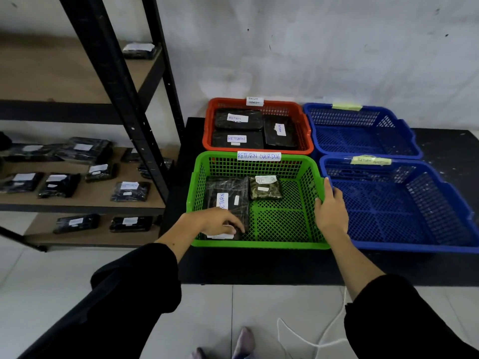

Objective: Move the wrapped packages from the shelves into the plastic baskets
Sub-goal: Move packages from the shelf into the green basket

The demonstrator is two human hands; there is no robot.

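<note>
A green basket (282, 218) labelled "RETURN OVERDUE" sits on the black mat in front of me. It holds a large dark wrapped package (228, 193) marked "RETURN" and a smaller package (265, 189) at the back. My left hand (217, 222) reaches into the basket's near left corner, fingers curled on a dark package with a white label (220, 236). My right hand (330, 209) holds the basket's right rim. Several wrapped packages (131, 191) lie on the shelves at the left.
A red basket (259, 104) behind holds three labelled packages. Two blue baskets (399, 203) stand to the right. The black metal shelf post (121, 99) rises at the left. A white cord (311, 340) and my feet are on the tiled floor.
</note>
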